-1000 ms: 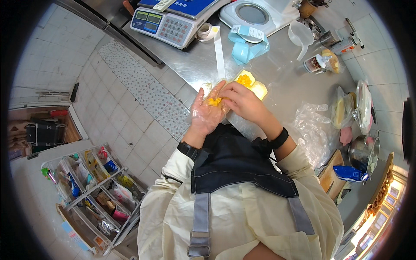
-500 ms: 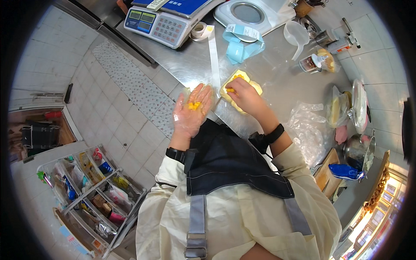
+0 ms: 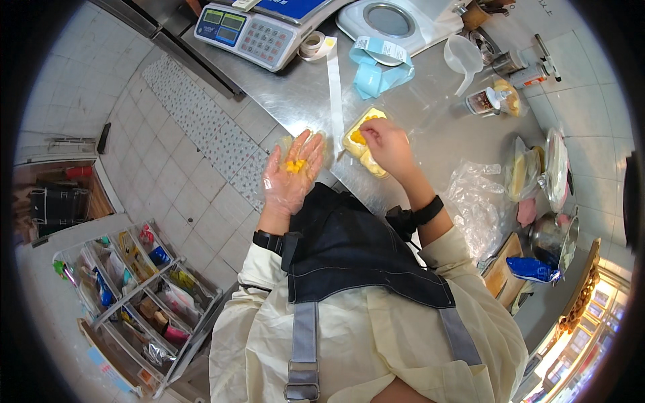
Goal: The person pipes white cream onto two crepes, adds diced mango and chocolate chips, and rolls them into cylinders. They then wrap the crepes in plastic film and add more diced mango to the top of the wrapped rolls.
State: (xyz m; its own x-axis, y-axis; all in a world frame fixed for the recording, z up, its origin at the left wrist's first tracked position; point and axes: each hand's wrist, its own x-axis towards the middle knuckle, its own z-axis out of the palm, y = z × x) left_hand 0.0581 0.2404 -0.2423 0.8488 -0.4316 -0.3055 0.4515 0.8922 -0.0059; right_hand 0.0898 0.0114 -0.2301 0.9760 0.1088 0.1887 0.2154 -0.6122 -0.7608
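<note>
My left hand (image 3: 293, 174), in a clear plastic glove, is turned palm up with its fingers spread. A few small yellow fruit cubes (image 3: 295, 166) lie on its palm. Over the right side of a pale, cream-coloured cake (image 3: 371, 163) hangs my right hand (image 3: 392, 147), its fingertips pinched together. Whether anything is between those fingertips is hidden. More yellow cubes (image 3: 358, 136) sit on top of the cake, just left of the fingertips. The cake rests in what looks like clear plastic packaging on the steel table (image 3: 430, 124).
Behind the cake are a digital scale (image 3: 269, 40), a label roll (image 3: 312, 46), a blue strip (image 3: 379, 77) and a white scale (image 3: 396, 23). Crumpled clear plastic (image 3: 474, 205) lies right of my forearm. A white funnel (image 3: 462, 57) and a bottle (image 3: 484, 101) stand far right.
My right fingertips have come away from the yellow cubes and shifted slightly right; more cubes now show on the cake. My left hand stays palm up, slightly further left.
</note>
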